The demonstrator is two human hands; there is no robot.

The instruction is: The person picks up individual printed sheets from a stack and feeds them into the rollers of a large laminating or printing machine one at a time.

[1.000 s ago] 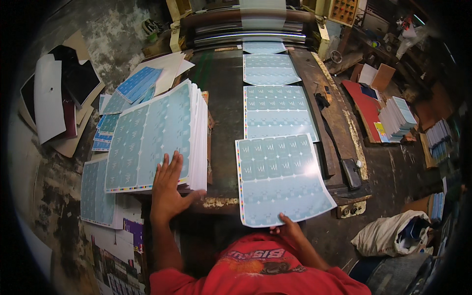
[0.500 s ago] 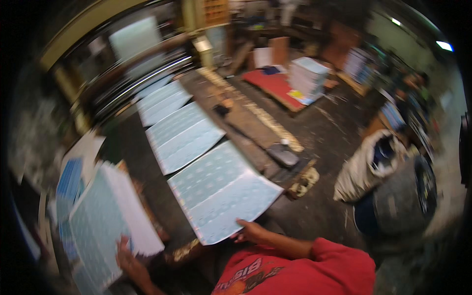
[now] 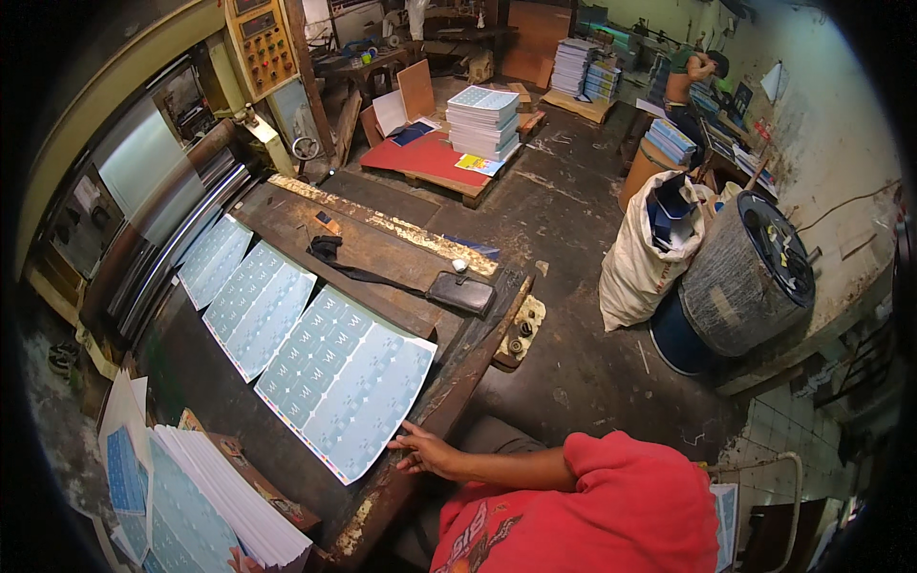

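Observation:
Three printed light-blue sheets lie in a row on a dark machine bed, running from rollers at the far left toward me. The nearest printed sheet (image 3: pixel 344 382) has its near corner by my right hand (image 3: pixel 420 451). That hand's fingers are apart, at the sheet's edge; whether they touch it I cannot tell. At the lower left, my left hand (image 3: pixel 245 562) shows only a few fingers against a thick stack of sheets (image 3: pixel 229 492), and the rest is out of the picture. The middle sheet (image 3: pixel 258 307) and the far sheet (image 3: pixel 215 260) overlap slightly.
Steel rollers (image 3: pixel 205 196) and a control panel (image 3: pixel 263 48) stand at the far left. A black strap with a flat case (image 3: pixel 460 292) lies on the bed. Beyond are a paper stack (image 3: pixel 482 124) on a pallet, a white sack (image 3: pixel 640 248), a drum (image 3: pixel 740 277) and another person (image 3: pixel 683 86).
My view has swung, so the scene appears shifted left. My right thumb lay on the sheet's edge; now the fingers are spread beside it. My left hand has dropped to the lower edge.

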